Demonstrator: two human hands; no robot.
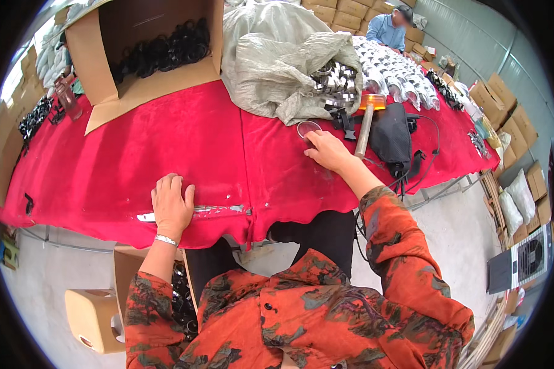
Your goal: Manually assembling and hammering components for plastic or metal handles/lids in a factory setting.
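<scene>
My left hand [172, 206] lies flat, fingers stretched and palm down, on the red cloth [191, 147] near the table's front edge. Under and beside it runs a pale strip [212, 210], which could be a tear in the cloth or a thin flat piece. Further out, my right hand [329, 151] has its fingertips on the near rim of a thin metal ring [308, 128]. That ring is close to the mouth of a woven sack [277, 74], where shiny metal bands [337, 83] spill out. A mallet [364, 130] with an orange head rests right of that hand.
A black pouch [390, 141] with straps and a cable lies beside the mallet. At the far left an open carton [92, 67] holds black rings. Many clear-wrapped pieces [394, 67] cover the far right, where a person in blue [386, 32] sits. A bottle [68, 98] stands left.
</scene>
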